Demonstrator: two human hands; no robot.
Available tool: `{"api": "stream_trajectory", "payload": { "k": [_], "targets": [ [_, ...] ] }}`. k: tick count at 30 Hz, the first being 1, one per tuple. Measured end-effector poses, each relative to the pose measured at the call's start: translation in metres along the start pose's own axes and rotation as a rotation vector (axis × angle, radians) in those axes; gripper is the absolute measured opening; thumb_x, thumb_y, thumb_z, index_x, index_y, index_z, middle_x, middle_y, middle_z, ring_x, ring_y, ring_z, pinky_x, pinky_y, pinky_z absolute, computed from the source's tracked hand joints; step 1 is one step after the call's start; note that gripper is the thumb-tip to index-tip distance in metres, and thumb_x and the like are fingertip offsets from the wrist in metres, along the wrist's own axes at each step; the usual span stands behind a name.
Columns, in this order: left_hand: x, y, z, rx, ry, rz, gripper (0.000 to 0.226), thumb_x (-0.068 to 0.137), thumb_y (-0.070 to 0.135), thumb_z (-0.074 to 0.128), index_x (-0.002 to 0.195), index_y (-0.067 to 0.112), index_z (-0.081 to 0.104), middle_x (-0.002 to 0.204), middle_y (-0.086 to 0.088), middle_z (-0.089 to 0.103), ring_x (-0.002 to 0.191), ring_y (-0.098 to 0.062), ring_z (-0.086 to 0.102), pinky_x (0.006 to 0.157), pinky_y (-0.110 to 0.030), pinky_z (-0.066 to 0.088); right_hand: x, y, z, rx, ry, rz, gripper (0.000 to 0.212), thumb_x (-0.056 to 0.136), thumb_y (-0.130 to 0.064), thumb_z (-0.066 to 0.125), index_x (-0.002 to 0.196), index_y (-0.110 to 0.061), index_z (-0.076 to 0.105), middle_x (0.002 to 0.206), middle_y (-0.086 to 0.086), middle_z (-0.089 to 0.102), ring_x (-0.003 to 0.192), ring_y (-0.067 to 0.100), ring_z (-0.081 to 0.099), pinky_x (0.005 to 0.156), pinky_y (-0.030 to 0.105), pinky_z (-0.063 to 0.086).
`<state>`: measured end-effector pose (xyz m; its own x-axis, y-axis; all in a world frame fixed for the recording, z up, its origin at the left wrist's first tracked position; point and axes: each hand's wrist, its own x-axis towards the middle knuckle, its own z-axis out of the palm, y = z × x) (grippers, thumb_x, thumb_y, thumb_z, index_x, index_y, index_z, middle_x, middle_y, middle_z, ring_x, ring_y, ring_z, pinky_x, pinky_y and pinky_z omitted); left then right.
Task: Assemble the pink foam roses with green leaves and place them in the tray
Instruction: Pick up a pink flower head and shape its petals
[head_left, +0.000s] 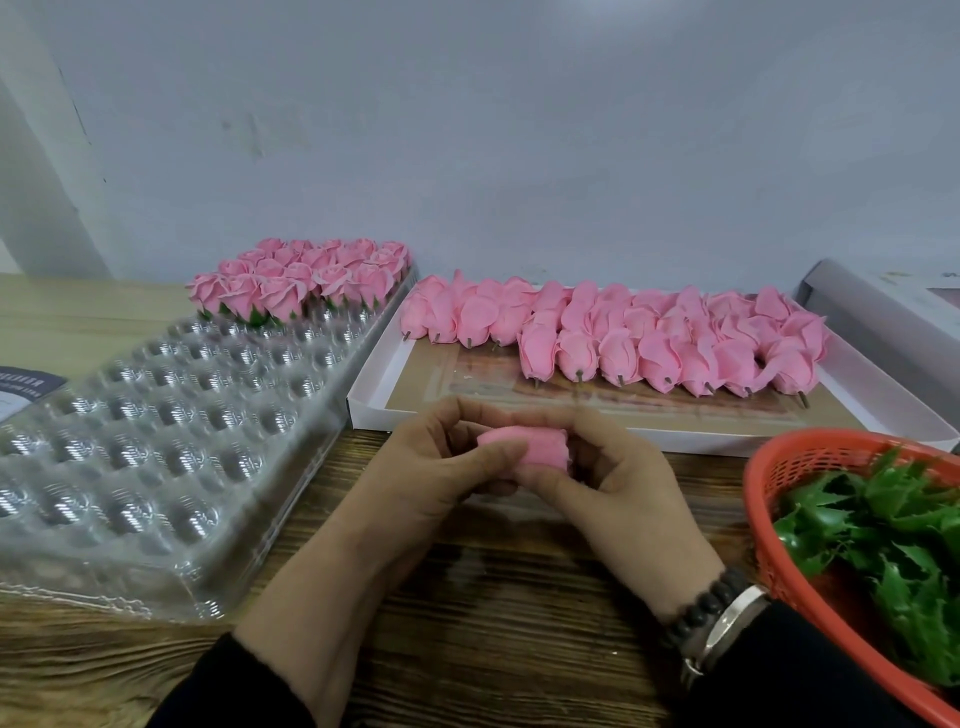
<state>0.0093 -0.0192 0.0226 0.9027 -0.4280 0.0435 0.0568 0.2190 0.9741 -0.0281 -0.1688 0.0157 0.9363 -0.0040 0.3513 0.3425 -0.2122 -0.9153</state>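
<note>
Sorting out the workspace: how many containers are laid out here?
3: clear plastic tray at left, white cardboard box in the middle, red basket at right. More may be out of view.

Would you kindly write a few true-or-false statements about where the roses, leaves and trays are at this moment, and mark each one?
1. Both the left hand and the right hand hold one pink rose. True.
2. The green leaves lie in a blue bowl. False: they lie in a red mesh basket.
3. The clear plastic tray is full. False: finished roses fill only its far end; the near cups are bare.
4. The roses without leaves lie in a shallow white box. True.
5. The basket is on the person's left. False: it is on the right.
</note>
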Motion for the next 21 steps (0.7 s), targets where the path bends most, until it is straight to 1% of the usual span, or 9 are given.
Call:
{"api": "stream_trajectory", "payload": {
  "k": [4,6,8,9,12,14,16,18,21],
  "targets": [
    [0.001,0.000,-0.001,0.052,0.015,0.031,0.031,0.057,0.020,0.072,0.085,0.008,0.062,0.075,-0.009,0.067,0.067,-0.015,0.064,0.062,-0.021,0.054,0.000,-0.001,0.000,0.121,0.013,0.054,0.025,0.076,0.001,0.069,0.095,-0.016,0.069,0.091,0.005,0.074,0.089,0.020,0.069,0.086,0.034,0.053],
    [0.001,0.000,-0.002,0.060,0.015,0.037,0.031,0.057,0.019,0.072,0.085,0.008,0.062,0.076,-0.008,0.067,0.067,-0.014,0.065,0.062,-0.020,0.054,-0.001,-0.001,0.000,0.186,0.028,0.083,0.022,0.078,0.001,0.067,0.093,-0.014,0.069,0.084,0.005,0.074,0.081,0.016,0.070,0.078,0.025,0.055],
    [0.001,-0.001,-0.003,0.071,0.011,0.051,0.030,0.058,0.018,0.071,0.085,0.007,0.062,0.079,-0.010,0.067,0.070,-0.014,0.065,0.063,-0.020,0.054,-0.001,-0.001,0.000,0.215,0.067,0.092,0.018,0.079,0.000,0.066,0.089,-0.015,0.069,0.069,0.000,0.070,0.064,0.007,0.064,0.064,0.015,0.051],
    [0.001,-0.001,-0.003,0.075,0.009,0.054,0.031,0.059,0.016,0.071,0.086,0.006,0.061,0.082,-0.012,0.066,0.072,-0.014,0.064,0.064,-0.020,0.054,-0.001,0.000,0.000,0.216,0.086,0.095,0.017,0.079,0.000,0.066,0.087,-0.015,0.069,0.065,0.000,0.066,0.060,0.009,0.059,0.060,0.016,0.049],
    [0.002,-0.002,-0.002,0.080,0.012,0.047,0.032,0.060,0.013,0.069,0.089,0.002,0.060,0.090,-0.020,0.064,0.078,-0.018,0.064,0.066,-0.021,0.055,-0.001,0.000,0.000,0.218,0.107,0.113,0.014,0.078,0.000,0.067,0.085,-0.013,0.069,0.069,0.013,0.060,0.062,0.018,0.051,0.059,0.022,0.046],
    [0.002,-0.002,-0.003,0.091,0.012,0.041,0.033,0.062,0.014,0.069,0.090,0.002,0.060,0.092,-0.023,0.065,0.079,-0.020,0.064,0.068,-0.022,0.055,0.000,-0.001,0.001,0.236,0.116,0.120,0.013,0.078,0.001,0.067,0.082,-0.011,0.069,0.068,0.010,0.062,0.060,0.014,0.053,0.058,0.018,0.047],
    [0.001,-0.001,-0.003,0.166,0.020,0.044,0.032,0.065,0.017,0.070,0.094,0.004,0.062,0.094,-0.023,0.066,0.082,-0.023,0.064,0.075,-0.029,0.056,-0.001,0.001,0.002,0.232,0.150,0.115,0.013,0.077,0.001,0.067,0.078,-0.012,0.069,0.063,0.005,0.061,0.058,0.011,0.053,0.056,0.016,0.047],
    [0.000,0.000,-0.002,0.372,0.108,0.095,0.028,0.070,0.018,0.070,0.096,0.009,0.062,0.098,-0.021,0.066,0.089,-0.028,0.064,0.085,-0.038,0.053,-0.001,0.005,0.003,0.202,0.196,0.105,0.015,0.077,0.001,0.068,0.075,-0.014,0.068,0.061,0.005,0.057,0.060,0.018,0.050,0.059,0.023,0.045],
    [-0.003,0.002,0.012,0.597,0.328,0.303,0.013,0.080,0.017,0.070,0.089,0.019,0.062,0.090,-0.007,0.064,0.083,-0.020,0.061,0.078,-0.034,0.051,0.001,0.010,0.003,0.164,0.227,0.100,0.017,0.077,0.001,0.069,0.074,-0.015,0.067,0.061,0.008,0.054,0.062,0.022,0.049,0.063,0.033,0.043]
  ]
}}
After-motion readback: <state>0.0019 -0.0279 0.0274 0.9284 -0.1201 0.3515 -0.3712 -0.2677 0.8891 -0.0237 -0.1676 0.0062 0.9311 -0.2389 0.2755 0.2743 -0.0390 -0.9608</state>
